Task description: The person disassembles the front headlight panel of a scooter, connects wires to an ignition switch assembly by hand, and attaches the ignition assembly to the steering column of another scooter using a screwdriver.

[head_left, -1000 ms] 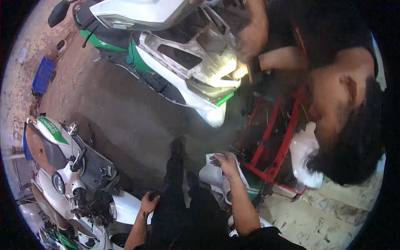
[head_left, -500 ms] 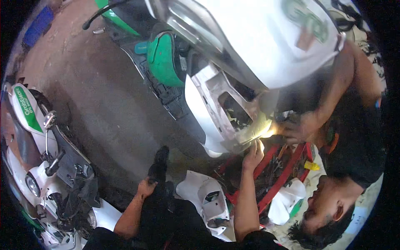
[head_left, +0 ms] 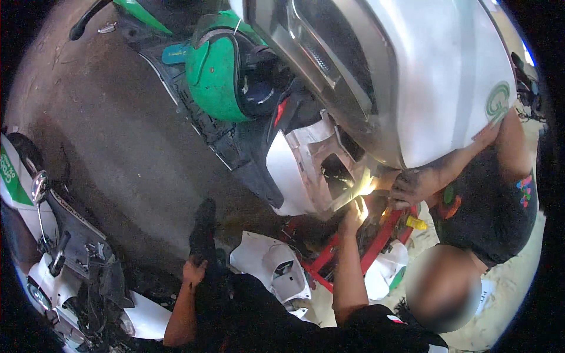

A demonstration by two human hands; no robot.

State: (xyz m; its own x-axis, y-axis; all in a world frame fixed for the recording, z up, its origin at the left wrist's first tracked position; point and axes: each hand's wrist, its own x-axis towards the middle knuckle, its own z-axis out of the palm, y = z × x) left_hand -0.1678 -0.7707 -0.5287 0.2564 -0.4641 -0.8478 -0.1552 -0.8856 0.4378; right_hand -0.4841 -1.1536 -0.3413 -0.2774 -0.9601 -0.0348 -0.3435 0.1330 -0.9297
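My right hand [head_left: 353, 216] is raised with its fingertips together at the lower edge of a white scooter body panel [head_left: 294, 185]. Bright light falls there, and anything between the fingers is hidden. Low on the left, my left hand [head_left: 194, 270] is curled against my dark-clothed leg; whatever lies inside it is not visible. Just beyond my right hand, a co-worker's hand [head_left: 409, 188] is close to the same lit edge. Above both hands hangs a large white and grey box-like body [head_left: 435, 88] that hides part of the panel.
A green helmet [head_left: 215, 79] sits on the scooter's dark footboard. Below the panel stands a red metal frame [head_left: 376, 250] with a yellow item [head_left: 416, 223]. Removed white panels [head_left: 265, 262] lie near me. Another scooter [head_left: 44, 276] stands at left; a co-worker leans in at right.
The view has shifted, so the helmet and large white body show more fully. My right hand stays at the panel's lower edge, my left by my leg. The co-worker's hand remains close by.
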